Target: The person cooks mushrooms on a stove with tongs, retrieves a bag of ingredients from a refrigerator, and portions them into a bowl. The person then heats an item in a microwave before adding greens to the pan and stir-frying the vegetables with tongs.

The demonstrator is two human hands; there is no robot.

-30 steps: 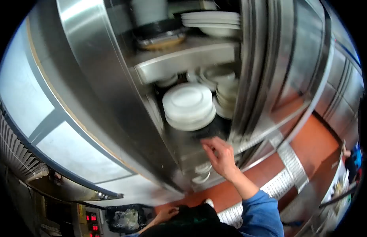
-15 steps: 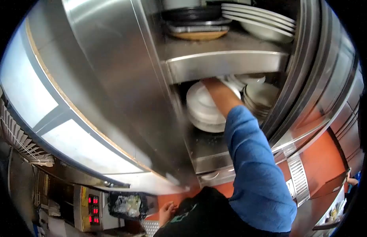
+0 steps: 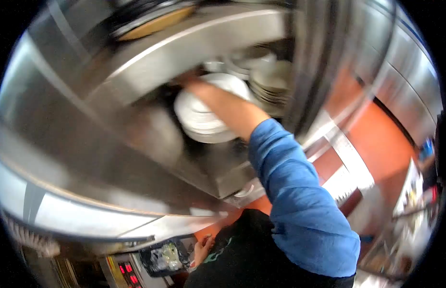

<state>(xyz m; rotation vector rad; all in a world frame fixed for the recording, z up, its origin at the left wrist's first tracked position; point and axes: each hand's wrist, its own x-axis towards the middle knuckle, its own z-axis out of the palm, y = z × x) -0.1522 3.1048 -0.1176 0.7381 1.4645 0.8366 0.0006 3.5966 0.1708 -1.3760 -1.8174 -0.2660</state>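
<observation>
My right arm, in a rolled blue sleeve (image 3: 292, 187), reaches into a steel cabinet over a stack of white plates (image 3: 203, 127). My right hand (image 3: 187, 79) is at the far side of this stack, just below the shelf's front edge. Blur and shadow hide its fingers, so whether it grips anything does not show. To the right of the white plates stand stacked cream bowls or dishes (image 3: 270, 86), with more white dishes (image 3: 249, 60) behind. Low beside my dark top, my left hand (image 3: 202, 249) hangs with loosely curled, slightly parted fingers and nothing visible in it.
A steel shelf edge (image 3: 199, 43) runs above my right arm. Dark trays (image 3: 153, 17) lie on the shelf above. On the lower left are a black-lined bin (image 3: 165, 259) and a unit with red digits (image 3: 129, 273). Orange floor (image 3: 381, 125) shows at right.
My view has turned and moved, shifting the cabinet left and tilting it. My right hand has gone from above the white plates to their far side. My left hand still hangs low.
</observation>
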